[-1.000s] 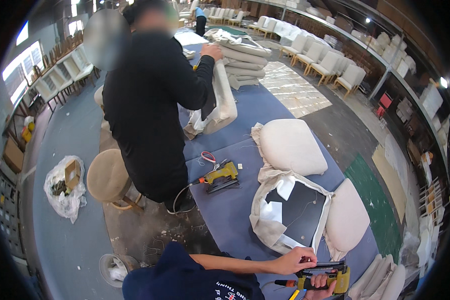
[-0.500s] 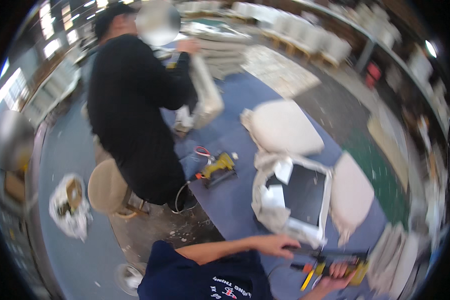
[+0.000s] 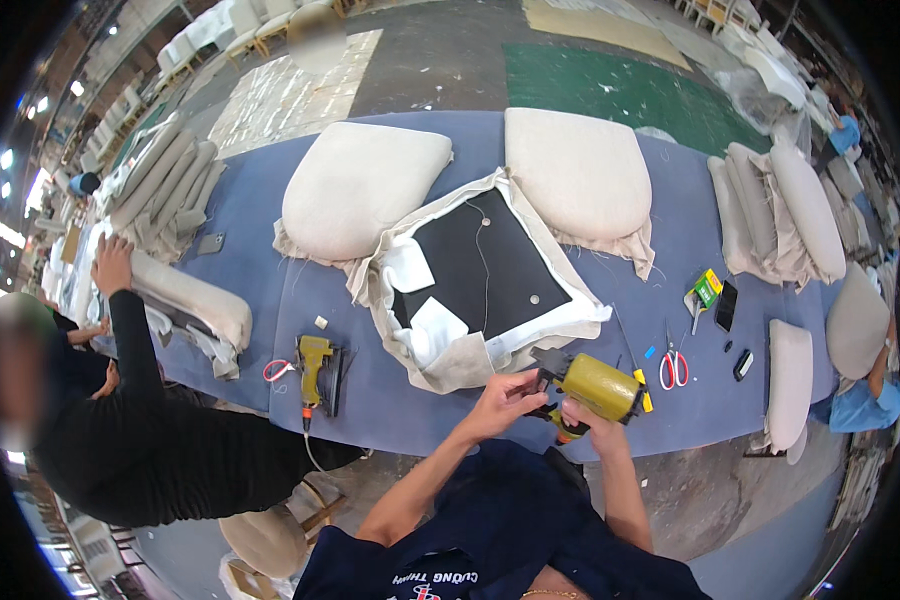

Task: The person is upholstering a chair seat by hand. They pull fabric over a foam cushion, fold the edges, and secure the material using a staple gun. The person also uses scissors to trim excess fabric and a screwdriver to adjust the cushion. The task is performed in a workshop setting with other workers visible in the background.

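A yellow-olive pneumatic staple gun [image 3: 602,386] is held up at the near edge of the blue table. My right hand [image 3: 598,428] is wrapped round its handle. At the gun's dark magazine end, my left hand [image 3: 508,402] is closed with thumb and fingers pinched on it; the exact grip is partly hidden. Just beyond lies an upturned seat cushion [image 3: 515,260] with a black underside, beige fabric gathered round its edge and white flaps folded over. Two beige cushions [image 3: 365,185] [image 3: 580,175] rest behind it.
Red-handled scissors [image 3: 674,370], a phone [image 3: 727,306] and a green-yellow box [image 3: 708,287] lie to the right. Stacked cushions [image 3: 770,215] stand at the right end. Another staple gun [image 3: 316,372] with a hose lies left, near a co-worker in black [image 3: 160,450] handling a cushion.
My view has turned toward the right. The staple gun, low at the right before, is now in front of me, and my left hand has closed on its magazine end.
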`<state>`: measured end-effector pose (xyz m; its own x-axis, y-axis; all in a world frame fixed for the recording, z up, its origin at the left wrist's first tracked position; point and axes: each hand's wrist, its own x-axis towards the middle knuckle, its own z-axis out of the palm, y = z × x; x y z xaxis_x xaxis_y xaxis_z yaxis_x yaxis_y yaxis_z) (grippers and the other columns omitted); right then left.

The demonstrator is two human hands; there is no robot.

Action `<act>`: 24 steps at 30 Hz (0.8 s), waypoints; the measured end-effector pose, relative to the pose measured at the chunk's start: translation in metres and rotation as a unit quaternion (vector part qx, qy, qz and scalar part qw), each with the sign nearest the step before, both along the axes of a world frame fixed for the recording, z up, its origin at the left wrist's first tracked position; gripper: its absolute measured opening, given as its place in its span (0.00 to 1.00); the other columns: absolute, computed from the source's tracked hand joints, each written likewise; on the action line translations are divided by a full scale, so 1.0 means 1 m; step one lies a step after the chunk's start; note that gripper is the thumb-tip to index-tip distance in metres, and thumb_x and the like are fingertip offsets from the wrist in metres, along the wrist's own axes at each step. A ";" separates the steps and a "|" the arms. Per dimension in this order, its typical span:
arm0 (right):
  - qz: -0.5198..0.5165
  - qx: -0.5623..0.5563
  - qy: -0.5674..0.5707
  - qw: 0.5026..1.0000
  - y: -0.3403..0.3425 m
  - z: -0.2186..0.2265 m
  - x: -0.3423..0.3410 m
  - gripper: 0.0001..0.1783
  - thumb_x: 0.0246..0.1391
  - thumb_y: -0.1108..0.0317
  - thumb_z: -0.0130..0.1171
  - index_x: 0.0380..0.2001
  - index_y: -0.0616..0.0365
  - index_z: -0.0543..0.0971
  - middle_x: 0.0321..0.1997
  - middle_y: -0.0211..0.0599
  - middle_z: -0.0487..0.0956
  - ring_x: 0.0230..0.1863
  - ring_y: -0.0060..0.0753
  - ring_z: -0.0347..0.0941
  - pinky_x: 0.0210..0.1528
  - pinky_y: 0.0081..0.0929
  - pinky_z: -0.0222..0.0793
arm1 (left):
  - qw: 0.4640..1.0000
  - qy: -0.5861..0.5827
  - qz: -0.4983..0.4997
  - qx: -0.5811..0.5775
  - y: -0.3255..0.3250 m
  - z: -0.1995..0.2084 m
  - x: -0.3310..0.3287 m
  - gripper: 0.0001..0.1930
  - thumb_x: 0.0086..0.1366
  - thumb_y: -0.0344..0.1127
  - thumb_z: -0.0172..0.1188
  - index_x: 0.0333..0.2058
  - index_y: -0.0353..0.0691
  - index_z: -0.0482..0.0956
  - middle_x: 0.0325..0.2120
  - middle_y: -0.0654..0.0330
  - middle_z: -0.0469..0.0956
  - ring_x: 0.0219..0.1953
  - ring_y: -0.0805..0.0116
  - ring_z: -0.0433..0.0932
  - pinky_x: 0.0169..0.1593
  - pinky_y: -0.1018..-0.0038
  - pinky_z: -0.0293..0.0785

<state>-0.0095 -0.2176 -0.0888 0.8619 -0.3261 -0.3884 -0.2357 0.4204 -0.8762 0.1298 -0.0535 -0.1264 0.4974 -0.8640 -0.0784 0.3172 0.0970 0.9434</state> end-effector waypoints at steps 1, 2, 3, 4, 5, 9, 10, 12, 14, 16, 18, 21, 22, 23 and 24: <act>-0.011 -0.045 0.057 0.997 -0.003 -0.007 0.002 0.18 0.48 0.63 0.77 0.39 0.59 0.81 0.35 0.29 0.79 0.35 0.24 0.75 0.40 0.27 0.71 | 0.992 -0.069 -0.065 0.088 0.001 -0.001 0.023 0.20 0.65 0.34 0.66 0.54 0.35 0.79 0.43 0.66 0.82 0.46 0.82 0.74 0.53 0.79 0.71; -0.014 -0.214 0.035 0.976 -0.009 -0.018 0.002 0.20 0.48 0.62 0.77 0.40 0.60 0.81 0.34 0.29 0.79 0.34 0.26 0.76 0.39 0.28 0.71 | 0.984 -0.153 -0.060 0.069 -0.006 0.007 0.051 0.19 0.66 0.36 0.66 0.54 0.36 0.79 0.45 0.64 0.82 0.47 0.79 0.75 0.54 0.77 0.72; -0.010 -0.379 0.012 0.925 -0.013 -0.032 0.002 0.21 0.47 0.61 0.77 0.40 0.60 0.81 0.34 0.30 0.80 0.33 0.27 0.76 0.38 0.29 0.71 | 0.970 -0.236 -0.041 0.052 -0.011 0.014 0.079 0.19 0.66 0.38 0.65 0.53 0.36 0.80 0.46 0.62 0.82 0.49 0.76 0.77 0.56 0.75 0.72; -0.005 -0.532 -0.013 0.847 -0.015 -0.044 0.002 0.22 0.47 0.60 0.78 0.40 0.61 0.81 0.33 0.31 0.80 0.32 0.29 0.76 0.37 0.29 0.71 | 0.976 -0.203 -0.011 0.075 -0.013 0.001 0.114 0.18 0.66 0.38 0.65 0.52 0.36 0.81 0.47 0.59 0.82 0.50 0.71 0.78 0.56 0.72 0.74; -0.140 -0.452 0.003 0.881 -0.008 -0.055 0.002 0.23 0.45 0.58 0.78 0.38 0.63 0.82 0.29 0.34 0.82 0.29 0.33 0.78 0.35 0.32 0.73 | 0.974 -0.200 -0.022 0.103 -0.020 0.000 0.159 0.18 0.66 0.38 0.66 0.50 0.35 0.81 0.47 0.59 0.82 0.50 0.71 0.78 0.54 0.72 0.75; -0.012 -0.409 0.089 0.908 -0.030 -0.039 0.016 0.18 0.45 0.64 0.76 0.36 0.65 0.83 0.29 0.39 0.84 0.29 0.31 0.80 0.37 0.31 0.74 | 0.872 -0.411 0.139 0.228 -0.043 -0.072 0.315 0.28 0.60 0.47 0.69 0.50 0.30 0.79 0.49 0.45 0.81 0.53 0.49 0.79 0.58 0.61 0.72; 0.002 -0.369 0.111 0.923 -0.034 -0.042 0.017 0.17 0.46 0.65 0.75 0.35 0.65 0.84 0.29 0.39 0.84 0.29 0.30 0.80 0.37 0.31 0.74 | 0.827 -0.459 0.165 0.279 -0.052 -0.089 0.343 0.32 0.59 0.51 0.69 0.53 0.29 0.77 0.50 0.42 0.80 0.55 0.45 0.77 0.59 0.58 0.71; 0.004 -0.320 0.108 0.941 -0.034 -0.050 0.023 0.15 0.46 0.67 0.74 0.33 0.66 0.84 0.27 0.38 0.83 0.29 0.26 0.79 0.35 0.28 0.73 | 0.797 -0.494 0.157 0.310 -0.054 -0.137 0.396 0.38 0.59 0.57 0.67 0.56 0.28 0.74 0.51 0.39 0.78 0.56 0.42 0.76 0.60 0.57 0.70; -0.048 -0.304 0.086 0.947 -0.028 -0.051 0.025 0.13 0.48 0.67 0.73 0.32 0.66 0.83 0.25 0.34 0.82 0.27 0.21 0.76 0.33 0.25 0.71 | 0.782 -0.498 0.099 0.363 -0.064 -0.147 0.428 0.43 0.58 0.63 0.65 0.57 0.27 0.72 0.52 0.37 0.77 0.57 0.41 0.75 0.60 0.55 0.70; -0.066 -0.288 0.117 0.948 -0.025 -0.046 0.029 0.13 0.48 0.68 0.73 0.32 0.67 0.83 0.26 0.35 0.82 0.29 0.20 0.76 0.34 0.24 0.71 | 0.775 -0.455 0.010 0.438 -0.074 -0.150 0.439 0.46 0.58 0.68 0.63 0.58 0.26 0.72 0.52 0.35 0.77 0.57 0.41 0.75 0.61 0.55 0.69; -0.074 -0.275 0.133 0.949 -0.022 -0.050 0.024 0.13 0.47 0.68 0.73 0.32 0.67 0.83 0.25 0.34 0.82 0.29 0.21 0.77 0.34 0.25 0.72 | 0.775 -0.439 0.035 0.452 -0.066 -0.152 0.441 0.48 0.55 0.71 0.62 0.55 0.27 0.73 0.51 0.35 0.77 0.56 0.41 0.76 0.59 0.55 0.70; -0.037 -0.275 0.138 0.951 -0.027 -0.050 0.021 0.15 0.47 0.68 0.74 0.34 0.68 0.83 0.29 0.38 0.84 0.31 0.26 0.80 0.37 0.28 0.74 | 0.780 -0.454 0.064 0.426 -0.067 -0.103 0.414 0.45 0.56 0.70 0.63 0.53 0.29 0.75 0.49 0.39 0.79 0.52 0.42 0.78 0.56 0.56 0.72; -0.073 -0.284 0.138 0.946 -0.027 -0.054 0.022 0.18 0.47 0.66 0.75 0.36 0.69 0.82 0.31 0.38 0.84 0.33 0.26 0.80 0.38 0.28 0.74 | 0.777 -0.476 0.067 0.406 -0.066 -0.069 0.403 0.42 0.57 0.68 0.63 0.51 0.29 0.76 0.47 0.39 0.80 0.50 0.42 0.79 0.54 0.56 0.73; -0.106 -0.288 0.135 0.942 -0.024 -0.061 0.022 0.21 0.46 0.65 0.76 0.37 0.69 0.80 0.32 0.38 0.84 0.34 0.27 0.80 0.39 0.29 0.74 | 0.771 -0.499 0.071 0.389 -0.065 -0.027 0.386 0.40 0.58 0.66 0.64 0.50 0.30 0.76 0.45 0.40 0.80 0.48 0.42 0.79 0.53 0.56 0.73; -0.135 -0.290 0.135 0.938 -0.018 -0.069 0.020 0.24 0.46 0.63 0.77 0.39 0.70 0.79 0.34 0.38 0.83 0.36 0.27 0.80 0.41 0.29 0.74 | 0.764 -0.518 0.074 0.376 -0.058 0.014 0.362 0.37 0.59 0.64 0.64 0.48 0.31 0.77 0.43 0.41 0.81 0.47 0.41 0.80 0.51 0.56 0.74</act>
